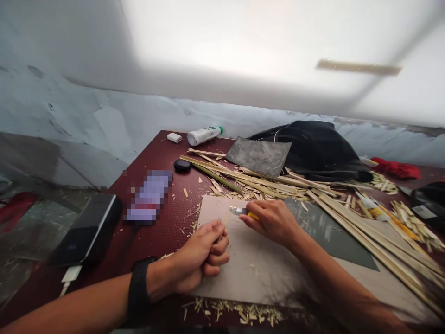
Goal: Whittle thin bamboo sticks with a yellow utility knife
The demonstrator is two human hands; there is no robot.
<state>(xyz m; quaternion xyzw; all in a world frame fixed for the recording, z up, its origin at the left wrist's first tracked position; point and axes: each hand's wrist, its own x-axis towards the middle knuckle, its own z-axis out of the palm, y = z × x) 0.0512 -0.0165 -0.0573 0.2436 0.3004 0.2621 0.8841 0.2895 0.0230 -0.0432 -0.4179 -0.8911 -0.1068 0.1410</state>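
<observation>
1. A person's bare left hand (208,253), with a wide black band (138,287) on its wrist, is low at the centre; its thumb and curled fingers are clamped on a thin, pale wooden sliver (227,218), which points up and away from the fist
2. The bare right hand (269,220), farther off and to the right, has its fingers wrapped round a yellow-handled utility knife with a grey metal front (239,211); its blade points left towards the sliver's far end, though whether edge and wood touch is too fine to tell
3. Both hands are above a smooth, pale beige board (239,280) on a dark red, textured table (167,236); loose, pale wood shavings (248,313) lie along the board's near edge
4. Right of the hands, a flat, dark grey-green sheet (333,241) lies beside long, flat, pale wooden strips (378,236)
5. For clean shaving, I would judge it best to pinch the sliver firmly, fingertips behind the cutting edge, and lay the blade nearly flat along the grain, stroking away from the fist
6. Light, shallow passes with a slight turn between them seem wisest, since wood this thin could snap or let the blade dig in
</observation>
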